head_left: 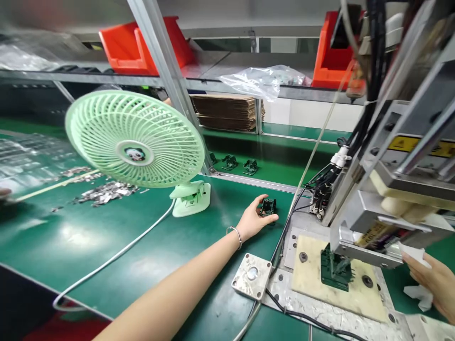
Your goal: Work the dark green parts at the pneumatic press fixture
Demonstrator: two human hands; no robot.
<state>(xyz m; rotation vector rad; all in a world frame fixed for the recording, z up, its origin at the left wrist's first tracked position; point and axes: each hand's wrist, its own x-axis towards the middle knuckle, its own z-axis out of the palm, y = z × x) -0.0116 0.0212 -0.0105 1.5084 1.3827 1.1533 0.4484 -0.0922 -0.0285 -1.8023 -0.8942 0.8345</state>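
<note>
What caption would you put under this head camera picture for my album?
Left hand grips a small dark part on the green table beside a green fan.

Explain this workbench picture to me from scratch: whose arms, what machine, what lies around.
The view comes from a camera worn on a worker's head, looking down at their own bare arms. The left hand reaches out and closes its grip on a small dark part on the green bench. The right hand rests at the edge with white cloth by it. Between them stands a press-like machine over a green fixture on a pale plate. A mint clip fan, metal bits and two similar parts lie behind.
</note>
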